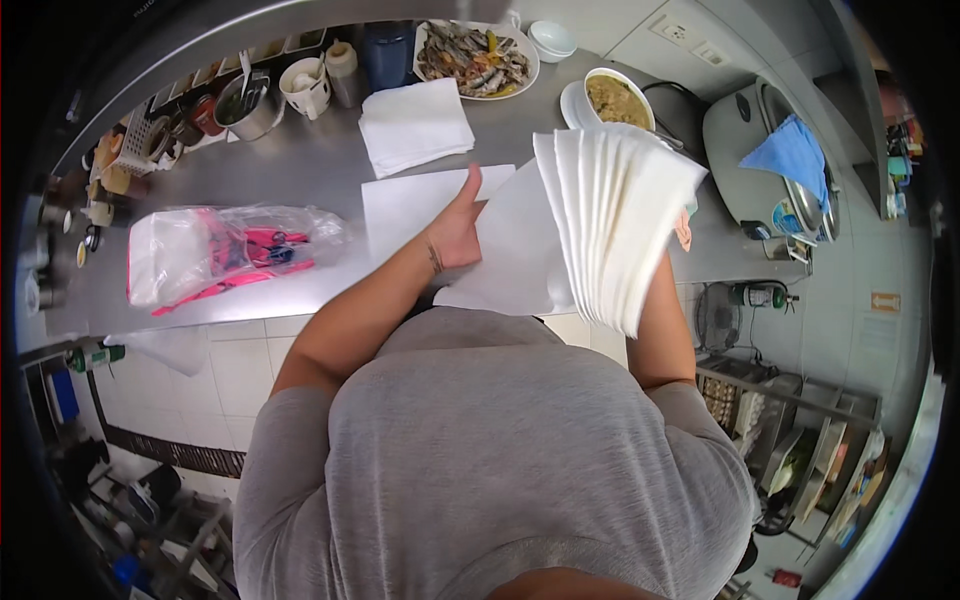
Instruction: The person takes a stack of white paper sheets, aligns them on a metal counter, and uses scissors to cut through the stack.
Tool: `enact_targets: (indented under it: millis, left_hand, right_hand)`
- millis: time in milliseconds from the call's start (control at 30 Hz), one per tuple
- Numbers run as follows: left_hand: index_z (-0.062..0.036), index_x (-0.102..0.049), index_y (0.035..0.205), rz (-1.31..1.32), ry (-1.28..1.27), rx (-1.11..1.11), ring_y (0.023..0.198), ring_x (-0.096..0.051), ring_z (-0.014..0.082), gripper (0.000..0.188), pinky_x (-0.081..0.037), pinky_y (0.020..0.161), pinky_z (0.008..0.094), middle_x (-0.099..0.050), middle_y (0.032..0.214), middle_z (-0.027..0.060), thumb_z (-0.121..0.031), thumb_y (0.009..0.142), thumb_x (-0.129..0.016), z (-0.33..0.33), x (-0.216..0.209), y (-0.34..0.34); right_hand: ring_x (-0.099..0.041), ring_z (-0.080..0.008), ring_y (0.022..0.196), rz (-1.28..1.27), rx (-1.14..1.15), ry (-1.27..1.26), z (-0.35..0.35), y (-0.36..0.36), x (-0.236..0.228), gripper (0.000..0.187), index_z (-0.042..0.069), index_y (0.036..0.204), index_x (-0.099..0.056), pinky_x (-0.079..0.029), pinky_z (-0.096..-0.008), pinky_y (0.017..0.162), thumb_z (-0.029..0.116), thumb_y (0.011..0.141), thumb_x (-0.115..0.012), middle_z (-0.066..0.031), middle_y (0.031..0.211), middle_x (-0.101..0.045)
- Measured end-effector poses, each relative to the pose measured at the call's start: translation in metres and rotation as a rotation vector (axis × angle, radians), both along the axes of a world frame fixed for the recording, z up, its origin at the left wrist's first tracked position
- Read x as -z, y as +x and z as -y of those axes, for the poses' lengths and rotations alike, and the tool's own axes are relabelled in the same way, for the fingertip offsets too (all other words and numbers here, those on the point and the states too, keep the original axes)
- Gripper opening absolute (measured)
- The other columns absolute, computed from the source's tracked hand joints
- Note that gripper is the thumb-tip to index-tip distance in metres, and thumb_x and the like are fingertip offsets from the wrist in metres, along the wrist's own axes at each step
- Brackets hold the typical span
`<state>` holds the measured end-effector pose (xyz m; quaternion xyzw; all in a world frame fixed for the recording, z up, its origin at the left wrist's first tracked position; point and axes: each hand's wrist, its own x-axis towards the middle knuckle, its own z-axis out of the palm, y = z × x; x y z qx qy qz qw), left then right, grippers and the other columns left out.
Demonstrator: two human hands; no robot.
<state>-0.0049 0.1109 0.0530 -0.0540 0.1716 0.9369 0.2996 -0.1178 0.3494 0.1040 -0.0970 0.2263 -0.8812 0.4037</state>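
A fanned stack of white paper napkins (620,215) rises in front of me on the right, its folded layers spread apart. My right hand (684,230) grips the stack from its far right side; only a bit of the fingers shows. One loose white sheet (515,255) slants down from the stack toward my body. Beside that sheet's left edge is my left hand (459,228), thumb stretched up and apart, the other fingers mostly hidden by the sheet. Under and behind this hand, more white paper (395,210) lies flat on the steel counter (310,165).
A neat napkin pile (416,125) sits farther back. At the left lies a plastic-wrapped pack (235,255), white and pink. Along the back stand a metal pot (248,115), a plate of fish (475,62) and a bowl of food (617,102). A grey appliance with a blue cloth (790,155) is right.
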Motion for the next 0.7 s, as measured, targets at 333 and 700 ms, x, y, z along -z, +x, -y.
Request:
enact_targets:
  millis: [333, 700]
  left_hand:
    - [-0.0063, -0.040, 0.135, -0.011, -1.076, -0.221, 0.079, -0.056, 0.0108, 0.067, -0.047, 0.075, 0.0268, -0.057, 0.085, 0.0002, -0.001, 0.074, -0.066, 0.086, 0.015, 0.045]
    - [-0.0091, -0.054, 0.127, -0.081, -1.545, -0.428, 0.063, -0.048, 0.0093, 0.058, -0.042, 0.058, 0.0220, -0.053, 0.082, 0.0020, 0.009, 0.072, -0.056, 0.094, 0.053, 0.065]
  right_hand:
    - [-0.061, -0.0281, 0.101, -0.080, -0.146, 0.528, 0.007, -0.027, 0.053, 0.059, -0.007, 0.123, -0.046, -0.049, -0.0398, 0.089, 0.009, 0.071, -0.070, -0.0180, 0.113, -0.059]
    - [-0.061, -0.0267, 0.100, -0.215, -0.196, 0.958, 0.055, -0.002, 0.067, 0.057, -0.009, 0.120, -0.046, -0.049, -0.0372, 0.088, 0.014, 0.074, -0.072, -0.0180, 0.112, -0.059]
